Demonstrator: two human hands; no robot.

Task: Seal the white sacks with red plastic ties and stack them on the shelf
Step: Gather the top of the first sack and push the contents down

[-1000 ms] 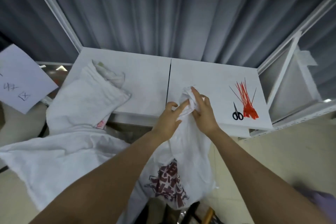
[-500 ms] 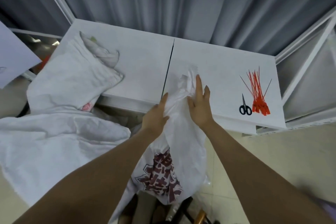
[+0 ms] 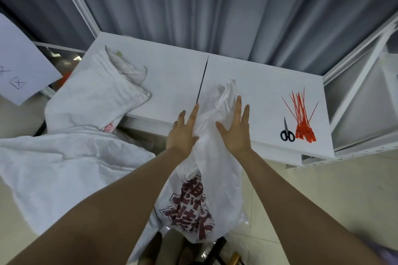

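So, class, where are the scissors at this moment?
In the head view the scissors lie on the white shelf top, on its right side near the front edge, just left of the red plastic ties and right of the right hand.

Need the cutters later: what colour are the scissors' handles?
The scissors have black handles, seen in the head view.

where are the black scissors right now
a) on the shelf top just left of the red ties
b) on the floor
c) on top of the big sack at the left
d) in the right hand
a: the scissors lie on the shelf beside the red ties, on their left; the left hand and right hand lie with straight fingers against the sack and hold no tool.
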